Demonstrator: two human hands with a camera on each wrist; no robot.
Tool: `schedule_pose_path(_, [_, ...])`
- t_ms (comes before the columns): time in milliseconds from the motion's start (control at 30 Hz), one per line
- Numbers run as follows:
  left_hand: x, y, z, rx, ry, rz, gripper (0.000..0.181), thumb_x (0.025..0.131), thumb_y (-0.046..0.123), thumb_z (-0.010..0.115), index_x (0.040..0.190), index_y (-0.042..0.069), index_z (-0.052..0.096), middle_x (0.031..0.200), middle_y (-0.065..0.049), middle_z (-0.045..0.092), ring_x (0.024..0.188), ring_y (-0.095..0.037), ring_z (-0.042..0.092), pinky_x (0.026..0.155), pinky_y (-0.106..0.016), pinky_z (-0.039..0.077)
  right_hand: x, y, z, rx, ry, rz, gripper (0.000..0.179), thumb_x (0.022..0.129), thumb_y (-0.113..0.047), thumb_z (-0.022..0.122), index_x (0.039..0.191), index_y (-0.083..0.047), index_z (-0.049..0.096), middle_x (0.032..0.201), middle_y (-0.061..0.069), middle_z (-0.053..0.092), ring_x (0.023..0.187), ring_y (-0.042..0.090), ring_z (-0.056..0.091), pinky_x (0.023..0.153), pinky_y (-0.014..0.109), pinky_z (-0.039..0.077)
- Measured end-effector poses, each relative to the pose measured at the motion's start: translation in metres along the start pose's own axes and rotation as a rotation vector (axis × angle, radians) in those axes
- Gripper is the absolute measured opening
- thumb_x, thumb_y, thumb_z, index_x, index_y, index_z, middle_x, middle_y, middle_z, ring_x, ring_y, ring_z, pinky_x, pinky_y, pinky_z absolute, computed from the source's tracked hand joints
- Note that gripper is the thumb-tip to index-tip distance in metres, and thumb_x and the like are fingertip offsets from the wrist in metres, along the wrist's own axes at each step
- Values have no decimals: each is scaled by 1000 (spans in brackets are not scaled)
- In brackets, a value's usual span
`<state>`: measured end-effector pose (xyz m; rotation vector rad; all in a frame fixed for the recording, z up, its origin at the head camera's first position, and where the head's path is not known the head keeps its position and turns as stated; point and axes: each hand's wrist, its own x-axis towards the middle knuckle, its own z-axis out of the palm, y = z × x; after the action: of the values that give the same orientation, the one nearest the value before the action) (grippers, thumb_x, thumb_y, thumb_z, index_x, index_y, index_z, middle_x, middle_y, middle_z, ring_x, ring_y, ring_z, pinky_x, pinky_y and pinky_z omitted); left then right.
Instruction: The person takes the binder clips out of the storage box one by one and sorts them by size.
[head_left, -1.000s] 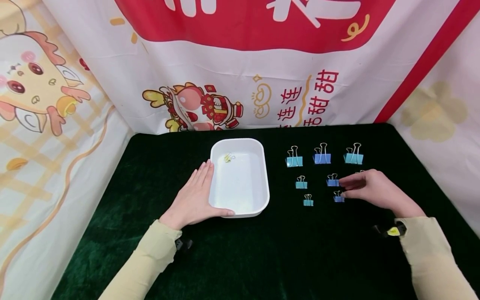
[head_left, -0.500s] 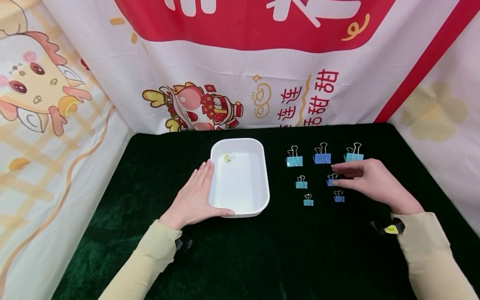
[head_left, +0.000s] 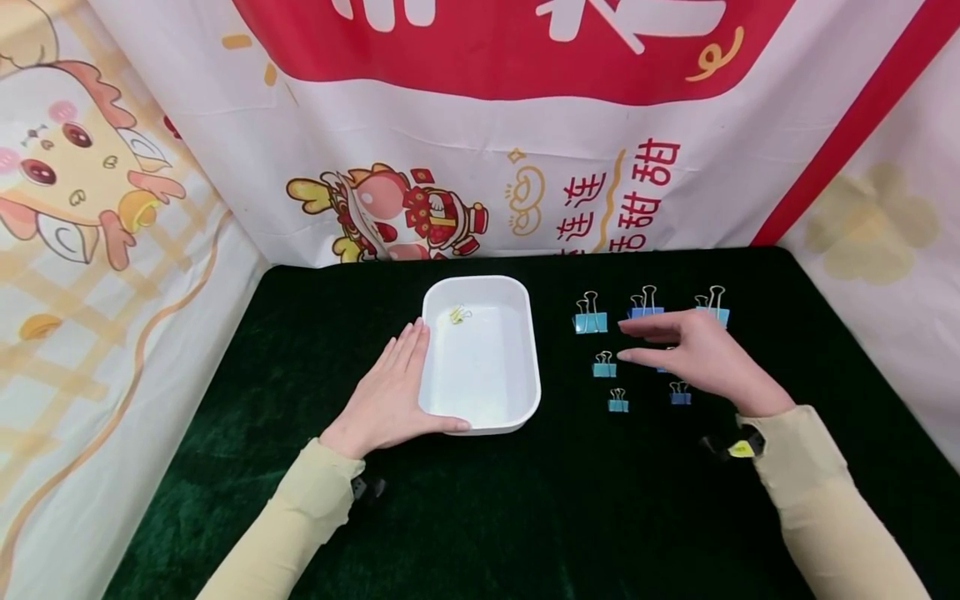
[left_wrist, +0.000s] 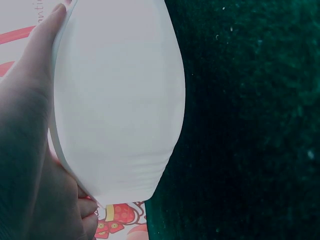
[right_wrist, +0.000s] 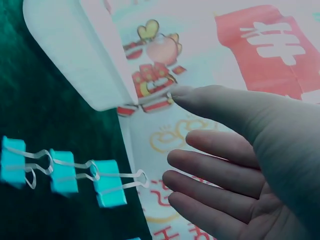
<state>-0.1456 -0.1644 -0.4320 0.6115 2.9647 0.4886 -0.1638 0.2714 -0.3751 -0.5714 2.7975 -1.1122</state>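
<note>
A white rectangular tray (head_left: 480, 367) stands on the dark green cloth, with a small yellow binder clip (head_left: 459, 315) inside it. My left hand (head_left: 382, 387) rests against the tray's left side, fingers straight and thumb at the near rim. My right hand (head_left: 697, 354) hovers over the binder clips, fingers extended and holding nothing, as the right wrist view confirms. Its fingertips are near a small teal clip (head_left: 604, 369) and a large light-blue clip (head_left: 590, 322). The hand partly covers a large blue clip (head_left: 647, 312) and nearly hides a smaller blue one (head_left: 662, 369).
A large teal clip (head_left: 718, 316) stands at the back right. Nearer me are a small teal clip (head_left: 618, 406) and a small blue clip (head_left: 680, 398). Printed cloth walls (head_left: 450, 125) border the table's back and sides.
My right hand has moved left and slightly away from me across the clips, from the right-hand side towards the small teal one. The left hand and tray stay in place.
</note>
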Motion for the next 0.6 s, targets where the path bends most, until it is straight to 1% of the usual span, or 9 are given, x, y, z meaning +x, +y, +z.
schedule_pose_path(67, [0, 0, 0, 3, 2, -2, 139, 68, 91, 62, 164, 13, -2, 170, -5, -1, 154, -19, -3, 123, -43, 6, 3, -3, 6, 18, 5, -1, 49, 89, -43, 79, 128, -14, 72, 124, 3, 71, 111, 24, 68, 94, 50, 54])
schedule_pose_path(133, [0, 0, 0, 6, 2, -3, 139, 68, 92, 61, 164, 14, -3, 170, -4, -1, 154, -18, -3, 123, -43, 6, 6, -5, 12, 32, 11, -22, 47, 89, -40, 81, 126, -13, 73, 122, 3, 71, 110, 25, 68, 94, 51, 54])
schedule_pose_path(267, [0, 0, 0, 5, -2, -7, 140, 67, 93, 60, 164, 13, -2, 170, -4, -1, 154, -18, -3, 123, -42, 6, 14, -8, 25, 56, 9, -84, 45, 88, -35, 82, 124, -10, 73, 121, 4, 72, 110, 26, 69, 92, 50, 55])
schedule_pose_path(367, [0, 0, 0, 12, -5, -9, 140, 67, 93, 59, 164, 11, 0, 170, -4, -2, 154, -20, -2, 123, -43, 6, 18, -12, 34, 74, -1, -124, 45, 88, -35, 83, 124, -10, 74, 121, 4, 72, 110, 24, 68, 92, 47, 56])
schedule_pose_path(500, [0, 0, 0, 16, -5, -7, 141, 67, 93, 60, 164, 8, 2, 170, -6, -1, 155, -22, 0, 123, -44, 7, 22, -18, 44, 102, -19, -140, 45, 88, -37, 82, 125, -14, 73, 123, 1, 71, 111, 21, 68, 93, 48, 55])
schedule_pose_path(600, [0, 1, 0, 12, -2, -12, 141, 66, 92, 62, 164, 8, 3, 170, -4, -2, 155, -20, -2, 123, -43, 5, 25, -24, 51, 111, -22, -148, 45, 88, -37, 83, 126, -14, 73, 124, 1, 71, 112, 19, 67, 93, 47, 55])
